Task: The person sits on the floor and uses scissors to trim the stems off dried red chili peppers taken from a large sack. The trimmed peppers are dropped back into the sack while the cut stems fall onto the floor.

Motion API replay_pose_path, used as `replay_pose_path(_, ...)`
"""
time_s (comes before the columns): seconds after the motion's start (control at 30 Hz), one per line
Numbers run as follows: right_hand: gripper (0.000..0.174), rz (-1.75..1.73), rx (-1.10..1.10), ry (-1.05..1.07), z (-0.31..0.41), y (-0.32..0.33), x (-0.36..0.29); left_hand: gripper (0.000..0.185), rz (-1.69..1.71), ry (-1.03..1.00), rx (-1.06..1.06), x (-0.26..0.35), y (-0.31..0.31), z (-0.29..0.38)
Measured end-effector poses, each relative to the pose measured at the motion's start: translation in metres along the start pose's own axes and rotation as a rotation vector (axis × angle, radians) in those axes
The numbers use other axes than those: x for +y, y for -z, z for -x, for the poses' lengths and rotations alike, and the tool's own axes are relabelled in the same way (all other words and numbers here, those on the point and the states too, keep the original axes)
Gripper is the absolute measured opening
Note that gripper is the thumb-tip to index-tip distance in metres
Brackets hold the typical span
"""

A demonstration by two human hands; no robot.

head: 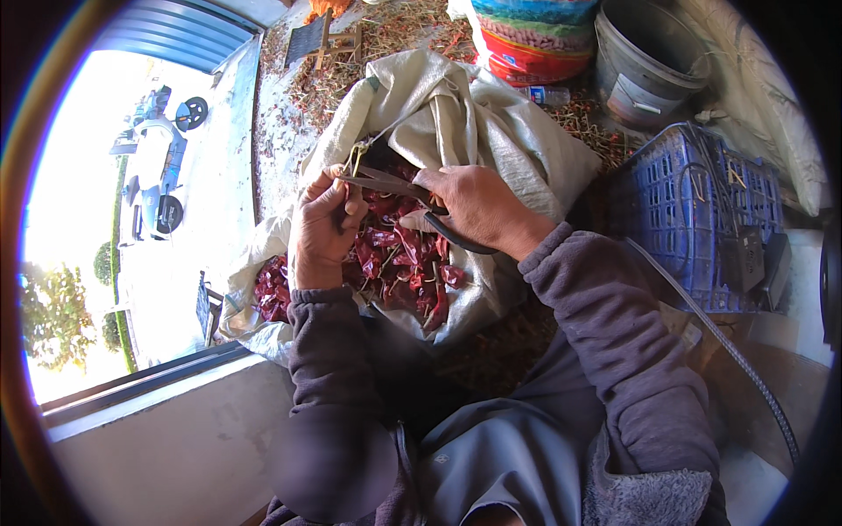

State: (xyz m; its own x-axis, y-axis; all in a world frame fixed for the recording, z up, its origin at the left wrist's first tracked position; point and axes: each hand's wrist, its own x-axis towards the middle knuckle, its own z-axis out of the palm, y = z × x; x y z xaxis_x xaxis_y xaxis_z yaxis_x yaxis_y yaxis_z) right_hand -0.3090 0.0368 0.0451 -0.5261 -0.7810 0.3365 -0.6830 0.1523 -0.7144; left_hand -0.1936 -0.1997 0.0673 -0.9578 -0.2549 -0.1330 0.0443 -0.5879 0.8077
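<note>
My right hand [490, 204] grips a pair of scissors [460, 238] with black handles. Its dark metal blades are parted and point left, around a pale yellowish stem [356, 159]. Pinched in my left hand [321, 227] is a dried red chili pepper with this stem upward; the fingers hide most of the pepper. Whether the blades touch the stem I cannot tell. Below both hands, dried red chili peppers [401, 263] fill the mouth of a white woven sack [526, 141]. More peppers [272, 289] show beside my left wrist.
Chili stems and bits [401, 39] litter the floor beyond the sack. A printed bag [536, 36], a plastic bottle [551, 96] and a grey bucket [651, 66] stand or lie there. At right is a blue plastic crate [684, 210] with a braided cable [730, 358] nearby. A small folding stool [325, 41] is far left.
</note>
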Motion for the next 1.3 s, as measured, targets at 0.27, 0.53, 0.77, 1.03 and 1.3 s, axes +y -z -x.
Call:
replay_pose_path(0.27, 0.056, 0.075, 0.047, 0.015, 0.001, 0.001, 0.009, 0.015, 0.208, -0.029, -0.027, -0.01, 0.023, -0.011)
replay_pose_path(0.53, 0.059, 0.105, -0.04, -0.039, -0.008, -0.012, 0.013, 0.019, 0.192, 0.048, -0.131, -0.033, 0.033, -0.02)
replay_pose_path(0.77, 0.058, 0.058, -0.06, -0.068, -0.013, -0.018, 0.011, 0.016, 0.122, 0.01, -0.092, -0.021, 0.041, -0.027)
replay_pose_path(1.03, 0.043, 0.143, 0.035, -0.014, -0.013, -0.033, 0.002, 0.006, -0.222, 0.18, 0.146, -0.017, 0.028, -0.018)
replay_pose_path(1.3, 0.041, 0.096, 0.017, -0.13, -0.012, -0.037, -0.006, 0.028, -0.54, 0.046, 0.169, -0.018, 0.015, -0.011)
